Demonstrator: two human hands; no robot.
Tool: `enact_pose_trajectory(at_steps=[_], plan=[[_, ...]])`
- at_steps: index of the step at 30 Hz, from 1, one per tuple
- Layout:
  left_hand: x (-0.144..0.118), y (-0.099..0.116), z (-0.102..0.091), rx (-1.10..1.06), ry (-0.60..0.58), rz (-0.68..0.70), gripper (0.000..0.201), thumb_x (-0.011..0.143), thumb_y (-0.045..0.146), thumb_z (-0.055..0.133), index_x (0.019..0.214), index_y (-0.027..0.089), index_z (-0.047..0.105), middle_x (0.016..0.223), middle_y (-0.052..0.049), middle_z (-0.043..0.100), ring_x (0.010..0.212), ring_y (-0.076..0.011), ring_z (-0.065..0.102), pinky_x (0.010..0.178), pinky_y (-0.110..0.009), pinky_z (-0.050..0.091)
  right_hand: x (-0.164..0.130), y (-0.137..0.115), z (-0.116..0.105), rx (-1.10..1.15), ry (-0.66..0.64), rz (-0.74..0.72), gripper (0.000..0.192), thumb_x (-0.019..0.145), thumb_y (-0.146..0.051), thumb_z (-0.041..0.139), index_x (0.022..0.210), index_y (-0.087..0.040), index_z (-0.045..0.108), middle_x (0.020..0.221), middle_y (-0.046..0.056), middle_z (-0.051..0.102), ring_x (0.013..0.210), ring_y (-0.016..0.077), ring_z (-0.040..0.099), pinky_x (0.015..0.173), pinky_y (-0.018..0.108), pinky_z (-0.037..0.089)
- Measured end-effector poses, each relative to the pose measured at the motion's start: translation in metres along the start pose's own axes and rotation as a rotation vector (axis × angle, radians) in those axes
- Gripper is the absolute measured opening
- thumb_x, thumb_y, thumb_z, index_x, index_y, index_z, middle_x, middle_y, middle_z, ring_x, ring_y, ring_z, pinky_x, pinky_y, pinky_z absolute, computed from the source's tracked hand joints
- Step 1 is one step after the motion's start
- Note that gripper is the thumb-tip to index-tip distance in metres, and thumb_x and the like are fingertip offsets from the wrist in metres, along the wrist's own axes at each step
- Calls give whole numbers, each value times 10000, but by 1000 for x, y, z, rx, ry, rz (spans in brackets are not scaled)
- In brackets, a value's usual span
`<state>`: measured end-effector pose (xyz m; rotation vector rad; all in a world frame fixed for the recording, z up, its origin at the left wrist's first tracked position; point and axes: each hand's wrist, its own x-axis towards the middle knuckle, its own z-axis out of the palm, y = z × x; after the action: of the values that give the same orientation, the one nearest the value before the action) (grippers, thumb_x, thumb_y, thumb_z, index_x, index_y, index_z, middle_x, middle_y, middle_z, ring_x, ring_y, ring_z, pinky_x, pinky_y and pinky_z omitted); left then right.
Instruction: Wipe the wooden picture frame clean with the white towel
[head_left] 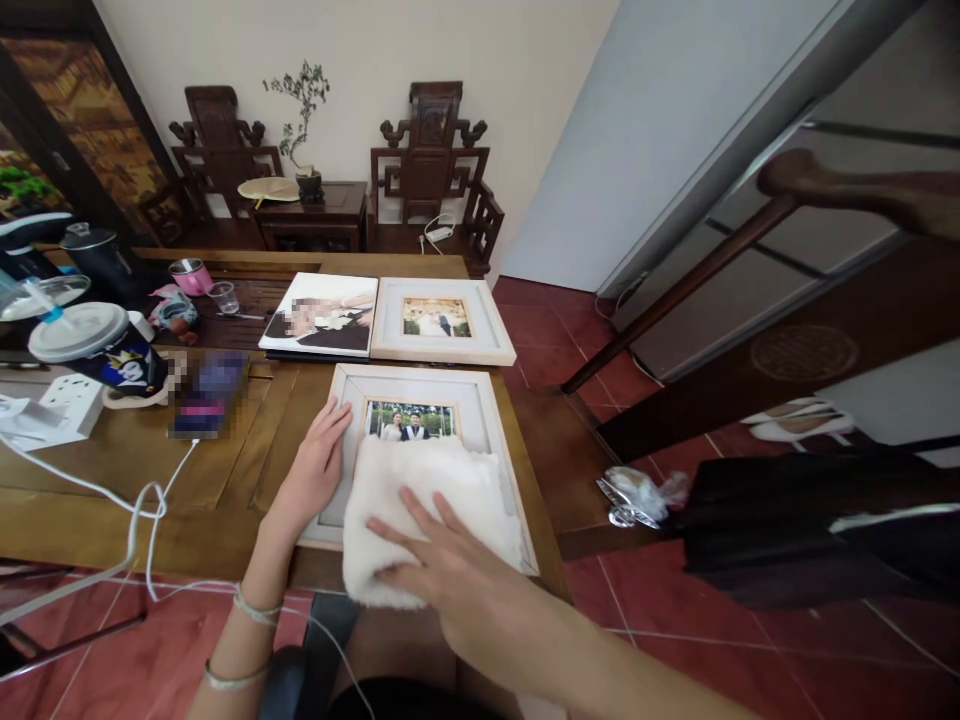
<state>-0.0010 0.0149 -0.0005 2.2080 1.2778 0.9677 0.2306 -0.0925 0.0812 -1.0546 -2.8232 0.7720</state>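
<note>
A light wooden picture frame (pixel 491 400) with a wide pale mat lies near the table's front edge. The upper part of a small photo (pixel 411 421) of two people shows in its middle. A folded white fluffy cloth (pixel 420 470) covers the frame's lower part and hangs a little past its near edge. Spread flat on top of this cloth is my right hand (pixel 442 560), fingers apart. My left hand (pixel 319 460) rests against the frame's left rim with its fingers stretched along it.
Behind lie a second framed photo (pixel 487 335) and a photo album (pixel 330 310). At left are a phone (pixel 210 395), a lidded cup (pixel 112 350), a white power strip (pixel 64 410) and loose cables (pixel 135 520). A wooden chair (pixel 697 370) stands at right.
</note>
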Motion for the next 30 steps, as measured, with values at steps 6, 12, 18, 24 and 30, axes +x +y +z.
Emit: enact_pose_trajectory(at_steps=[6, 12, 18, 24, 30], plan=[[0, 2, -1, 2, -8, -13, 429, 993, 306, 345, 1386, 197, 481, 1450, -111, 481, 1429, -229, 303, 1174, -501, 249, 58, 59, -7, -242, 187, 185, 787, 684, 88, 387, 1411, -202, 469, 1572, 74, 251, 1447, 368, 38, 1108, 664, 159], [1, 11, -6, -67, 13, -53, 547, 1005, 415, 285, 1495, 173, 285, 1559, -124, 301, 1443, -213, 267, 1195, -423, 197, 120, 72, -29, -315, 200, 306, 768, 728, 58, 498, 1458, -149, 379, 1591, 133, 158, 1414, 479, 37, 1056, 741, 138], [-4, 17, -10, -120, 84, -10, 644, 981, 545, 210, 1529, 209, 177, 1598, -101, 198, 1464, -251, 196, 1198, -428, 152, 121, 28, -24, -280, 118, 165, 606, 805, 18, 442, 1383, -163, 473, 1557, 129, 285, 1423, 418, 149, 1063, 701, 213], [-5, 16, -9, -126, 38, -21, 672, 968, 582, 140, 1496, 196, 294, 1570, -109, 276, 1446, -258, 249, 1193, -442, 179, 66, 3, -19, -175, -85, -46, 606, 748, 46, 472, 1291, -204, 576, 1518, 103, 372, 1413, 409, 196, 1050, 712, 228], [-1, 6, 0, 48, 13, -27, 429, 989, 359, 378, 1343, 148, 497, 1508, -148, 384, 1438, -233, 273, 1180, -470, 231, 5, 5, -36, -90, -190, 22, 660, 691, 86, 418, 1255, -197, 612, 1496, 93, 413, 1424, 368, 203, 1075, 688, 211]])
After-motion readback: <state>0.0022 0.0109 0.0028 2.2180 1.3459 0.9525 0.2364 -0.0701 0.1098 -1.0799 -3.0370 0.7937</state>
